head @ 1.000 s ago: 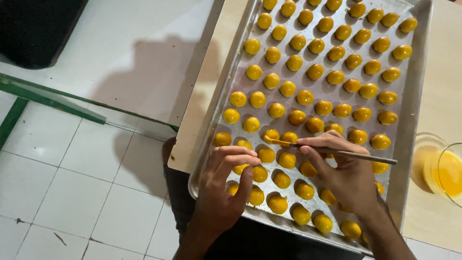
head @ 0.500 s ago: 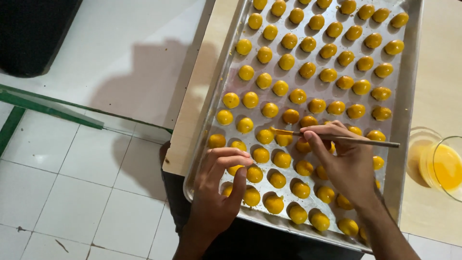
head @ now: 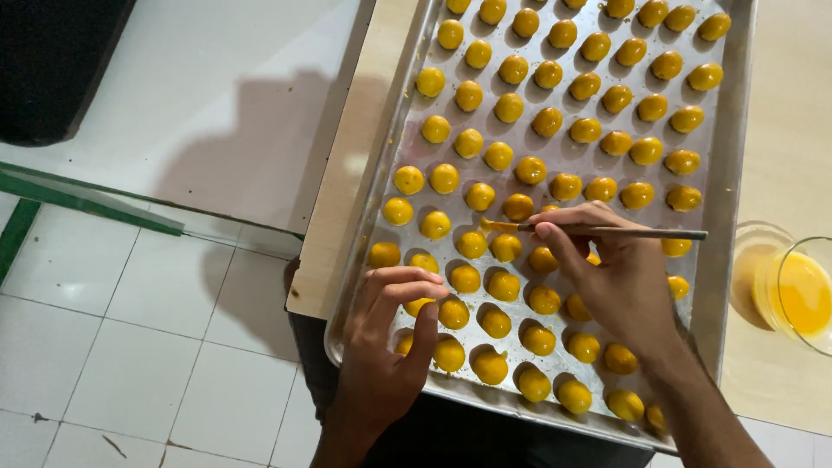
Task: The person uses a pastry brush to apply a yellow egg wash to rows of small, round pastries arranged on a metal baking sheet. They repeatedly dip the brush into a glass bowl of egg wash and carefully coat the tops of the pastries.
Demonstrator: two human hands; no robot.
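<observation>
My right hand (head: 620, 286) sits in the middle right of the frame and pinches a thin brush (head: 607, 231) between thumb and first fingers. The brush lies almost level across the picture, its handle pointing to the right edge and its yellow wet tip (head: 496, 225) pointing left. The tip touches or nearly touches a yellow dough ball (head: 517, 207) just above it, so the work lies to the left of my right hand, along the brush's long axis. My left hand (head: 394, 347) is lower, at the bottom centre; its fingers are curled loosely together and rest on the near edge of the metal tray (head: 732, 173), holding nothing, with a ball (head: 449, 354) just beside the thumb. The right hand is nearer to the brushed ball. A glass bowl of yellow liquid (head: 802, 293) stands at the right, outside the tray.
</observation>
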